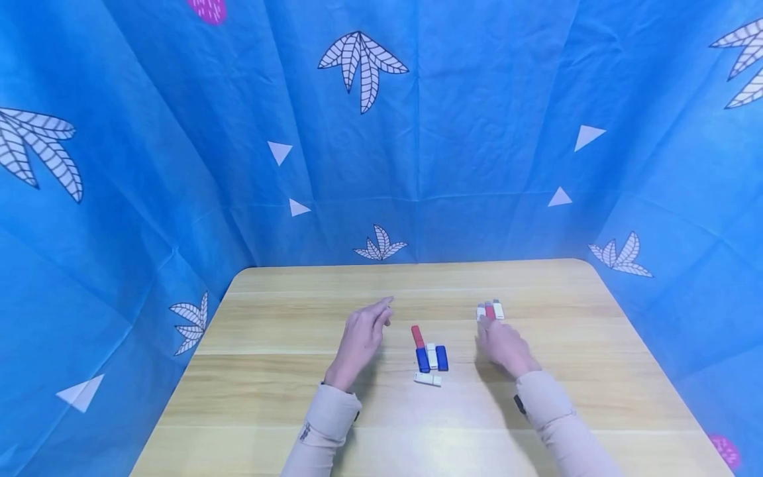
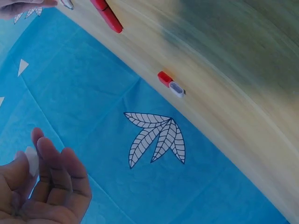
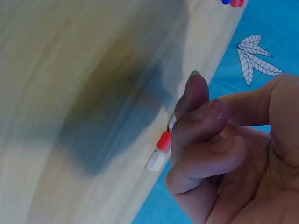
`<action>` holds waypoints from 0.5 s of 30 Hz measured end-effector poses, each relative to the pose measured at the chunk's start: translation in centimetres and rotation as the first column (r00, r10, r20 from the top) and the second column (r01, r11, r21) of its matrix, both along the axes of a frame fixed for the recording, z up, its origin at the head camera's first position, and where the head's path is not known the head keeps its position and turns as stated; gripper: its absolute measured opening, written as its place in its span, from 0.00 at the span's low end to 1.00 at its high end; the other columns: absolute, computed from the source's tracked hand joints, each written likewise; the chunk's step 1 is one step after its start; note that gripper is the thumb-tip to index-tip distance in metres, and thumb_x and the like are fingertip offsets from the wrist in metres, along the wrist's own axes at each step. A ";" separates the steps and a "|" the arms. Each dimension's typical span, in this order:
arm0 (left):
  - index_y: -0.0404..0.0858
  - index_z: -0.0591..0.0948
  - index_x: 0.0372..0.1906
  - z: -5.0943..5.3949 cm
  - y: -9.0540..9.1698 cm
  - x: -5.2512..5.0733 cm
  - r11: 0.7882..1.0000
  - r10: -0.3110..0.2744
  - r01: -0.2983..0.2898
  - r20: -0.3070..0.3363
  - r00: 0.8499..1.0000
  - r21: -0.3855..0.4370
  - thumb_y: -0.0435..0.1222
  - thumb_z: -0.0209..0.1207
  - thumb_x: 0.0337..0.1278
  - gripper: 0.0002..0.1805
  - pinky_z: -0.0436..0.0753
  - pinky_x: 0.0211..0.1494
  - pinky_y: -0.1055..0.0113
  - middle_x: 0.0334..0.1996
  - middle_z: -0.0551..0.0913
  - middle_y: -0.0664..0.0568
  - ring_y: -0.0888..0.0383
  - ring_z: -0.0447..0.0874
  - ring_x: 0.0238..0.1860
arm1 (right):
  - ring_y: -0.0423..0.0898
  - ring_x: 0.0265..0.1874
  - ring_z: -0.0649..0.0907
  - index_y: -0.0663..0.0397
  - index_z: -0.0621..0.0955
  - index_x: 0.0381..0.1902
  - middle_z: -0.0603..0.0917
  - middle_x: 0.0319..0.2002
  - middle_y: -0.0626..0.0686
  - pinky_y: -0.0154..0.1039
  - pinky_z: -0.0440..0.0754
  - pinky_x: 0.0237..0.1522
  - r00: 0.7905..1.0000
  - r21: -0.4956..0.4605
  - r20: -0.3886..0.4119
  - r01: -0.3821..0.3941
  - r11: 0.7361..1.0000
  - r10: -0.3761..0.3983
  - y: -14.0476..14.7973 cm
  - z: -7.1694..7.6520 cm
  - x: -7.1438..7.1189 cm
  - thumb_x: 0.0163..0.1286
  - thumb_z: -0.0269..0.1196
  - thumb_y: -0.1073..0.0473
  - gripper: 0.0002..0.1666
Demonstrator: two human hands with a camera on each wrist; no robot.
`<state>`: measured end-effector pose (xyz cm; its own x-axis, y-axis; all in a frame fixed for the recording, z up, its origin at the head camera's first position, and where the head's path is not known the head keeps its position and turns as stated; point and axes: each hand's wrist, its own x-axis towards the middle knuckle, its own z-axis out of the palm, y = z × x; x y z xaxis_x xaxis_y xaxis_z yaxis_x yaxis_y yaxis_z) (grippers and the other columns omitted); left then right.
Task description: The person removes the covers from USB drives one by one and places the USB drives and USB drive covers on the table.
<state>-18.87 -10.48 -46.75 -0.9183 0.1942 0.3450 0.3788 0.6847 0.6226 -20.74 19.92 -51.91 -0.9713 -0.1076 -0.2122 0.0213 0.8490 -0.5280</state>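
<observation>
Red stick [image 1: 417, 336], blue leaf-print curtain [image 1: 489, 132]

On the table [image 1: 250, 391], three sticks [image 1: 432, 358] are laid abreast between the left hand [image 1: 360, 336] and right hand [image 1: 505, 346], a fourth stick [image 1: 427, 379] crosswise before them, a fifth stick [image 1: 417, 336] behind the leftmost. Beyond the right hand, a row of sticks [image 1: 490, 310] is set; behind, a curtain [image 1: 453, 159] is hung.

A cloth-walled booth, with blue leaf-patterned fabric [image 1: 489, 99] around a bare-edged wood-grain table [image 1: 238, 397].
</observation>
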 end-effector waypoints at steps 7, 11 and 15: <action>0.34 0.76 0.67 -0.3 -0.3 -0.7 0.999 0.015 -0.014 0.026 1.000 -0.050 0.36 0.50 0.77 0.20 0.85 0.56 0.51 0.35 0.89 0.45 0.50 0.86 0.38 | 0.44 0.14 0.68 0.59 0.60 0.78 0.82 0.37 0.69 0.41 0.71 0.19 0.999 0.027 0.039 -0.037 0.999 0.036 0.2 -0.8 -0.1 0.82 0.43 0.53 0.32; 0.34 0.80 0.64 -0.6 -0.4 -1.3 0.997 0.021 -0.019 0.033 0.999 -0.071 0.35 0.51 0.76 0.18 0.84 0.60 0.49 0.44 0.90 0.43 0.45 0.89 0.48 | 0.42 0.14 0.66 0.60 0.59 0.78 0.82 0.34 0.67 0.40 0.70 0.18 0.998 0.026 0.048 -0.032 0.999 0.031 0.4 -0.8 -0.2 0.82 0.42 0.52 0.33; 0.36 0.84 0.56 -0.9 -0.3 -2.1 0.997 0.041 -0.037 0.060 0.997 -0.072 0.36 0.52 0.76 0.15 0.83 0.63 0.50 0.48 0.90 0.44 0.45 0.88 0.53 | 0.43 0.14 0.66 0.61 0.58 0.78 0.82 0.46 0.73 0.41 0.71 0.19 0.998 0.016 0.049 -0.030 0.999 0.029 0.7 -0.8 -0.1 0.82 0.42 0.52 0.33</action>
